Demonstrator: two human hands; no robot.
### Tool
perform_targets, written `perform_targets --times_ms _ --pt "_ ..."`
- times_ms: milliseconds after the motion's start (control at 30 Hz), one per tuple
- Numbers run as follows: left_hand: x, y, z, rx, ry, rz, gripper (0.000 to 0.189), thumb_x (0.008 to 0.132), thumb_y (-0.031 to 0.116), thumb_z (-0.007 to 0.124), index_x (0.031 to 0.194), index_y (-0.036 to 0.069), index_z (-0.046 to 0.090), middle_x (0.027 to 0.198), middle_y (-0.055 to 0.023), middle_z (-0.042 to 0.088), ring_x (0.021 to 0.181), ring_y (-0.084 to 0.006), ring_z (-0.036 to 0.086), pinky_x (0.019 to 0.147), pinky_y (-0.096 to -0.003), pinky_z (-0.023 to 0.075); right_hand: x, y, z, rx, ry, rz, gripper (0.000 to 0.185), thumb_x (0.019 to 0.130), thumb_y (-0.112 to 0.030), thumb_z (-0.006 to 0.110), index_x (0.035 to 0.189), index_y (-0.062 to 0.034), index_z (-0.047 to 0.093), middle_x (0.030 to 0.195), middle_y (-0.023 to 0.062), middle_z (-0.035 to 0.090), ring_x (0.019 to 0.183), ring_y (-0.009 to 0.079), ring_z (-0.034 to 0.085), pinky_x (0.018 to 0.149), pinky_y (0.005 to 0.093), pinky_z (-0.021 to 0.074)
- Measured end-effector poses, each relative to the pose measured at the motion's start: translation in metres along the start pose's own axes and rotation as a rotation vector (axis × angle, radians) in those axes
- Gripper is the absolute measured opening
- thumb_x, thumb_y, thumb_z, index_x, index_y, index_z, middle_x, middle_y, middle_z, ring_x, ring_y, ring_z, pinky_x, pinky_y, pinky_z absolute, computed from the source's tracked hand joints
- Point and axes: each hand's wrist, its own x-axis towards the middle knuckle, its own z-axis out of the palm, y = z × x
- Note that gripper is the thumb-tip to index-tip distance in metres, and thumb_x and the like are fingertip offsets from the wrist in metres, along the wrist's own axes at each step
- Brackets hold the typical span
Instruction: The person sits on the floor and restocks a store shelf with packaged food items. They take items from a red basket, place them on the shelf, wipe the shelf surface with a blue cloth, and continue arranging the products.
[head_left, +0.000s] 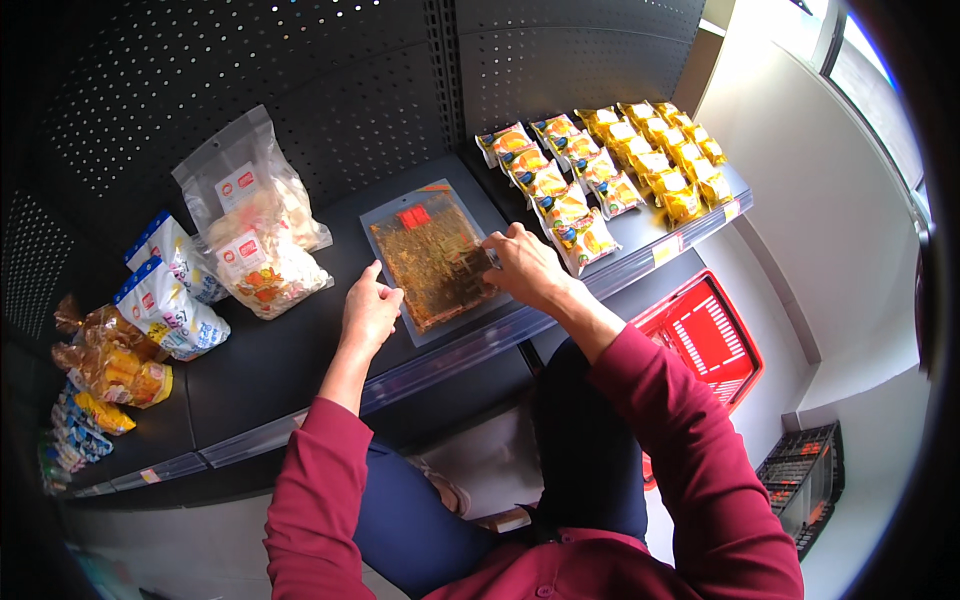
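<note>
A flat clear plastic package (435, 259) of brown, flaky food with a red label lies on the dark shelf in front of me. My left hand (372, 309) is at its left edge, index finger extended and the other fingers loosely curled, with nothing seen in it. At the opposite edge, my right hand (525, 264) has its thumb and fingers bent over the package's right side. A small shiny bit shows between those fingertips; whether they pinch the plastic is hard to see.
Left of the package stand clear bags of pale snacks (262, 262), white-and-blue bags (172, 311) and a bread bag (124, 356). Rows of wrapped cakes (559, 195) and yellow packets (660, 154) sit to the right. A clear price rail (465, 352) edges the shelf. Below are a red basket (705, 337) and a black crate (802, 480).
</note>
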Motion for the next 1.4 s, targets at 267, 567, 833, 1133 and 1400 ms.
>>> perform_targets --times_ms 267,567,833,1133,1400 --pt "0.006 -0.013 0.001 0.166 0.054 0.069 0.069 0.089 0.017 0.069 0.149 -0.001 0.042 0.078 -0.0069 0.068 0.076 -0.0215 0.069 0.074 -0.037 0.056 -0.001 -0.005 -0.001 -0.01 -0.01 -0.003 0.04 0.077 -0.021 0.08 0.111 -0.002 0.067 0.113 0.026 0.058 0.102 0.0418 0.064 0.082 0.0469 0.0577" --pt "-0.001 -0.004 0.001 0.274 0.067 0.088 0.065 0.088 0.022 0.07 0.145 -0.002 0.048 0.084 -0.0086 0.068 0.086 -0.0252 0.068 0.083 -0.0402 0.0538 -0.002 -0.002 0.001 -0.024 0.007 -0.003 0.039 0.078 -0.02 0.079 0.111 -0.0024 0.068 0.113 0.0256 0.059 0.103 0.0416 0.064 0.082 0.047 0.058" --pt "0.003 -0.008 0.001 0.246 0.042 0.037 0.065 0.089 0.024 0.07 0.146 0.002 0.048 0.084 -0.0076 0.068 0.085 -0.0243 0.068 0.083 -0.0393 0.0537 -0.002 -0.004 0.003 -0.043 -0.026 0.044 0.046 0.079 -0.022 0.078 0.12 -0.006 0.066 0.111 0.0225 0.058 0.105 0.0395 0.062 0.087 0.0463 0.0555" --pt "0.006 -0.013 0.002 0.269 0.045 0.05 0.065 0.09 0.026 0.069 0.147 0.004 0.048 0.082 -0.0071 0.068 0.084 -0.0235 0.068 0.084 -0.039 0.0534 -0.004 -0.003 0.003 -0.028 -0.017 0.016 0.042 0.079 -0.022 0.078 0.112 -0.0008 0.065 0.114 0.0257 0.056 0.103 0.0405 0.063 0.081 0.0463 0.058" --pt "0.005 -0.014 0.001 0.259 0.038 0.067 0.066 0.089 0.027 0.069 0.146 0.003 0.048 0.08 -0.007 0.068 0.082 -0.0228 0.068 0.082 -0.0386 0.0536 -0.003 -0.005 0.0 -0.034 -0.03 0.041 0.043 0.078 -0.023 0.08 0.112 0.0003 0.065 0.114 0.0255 0.058 0.105 0.0398 0.062 0.083 0.0459 0.0579"
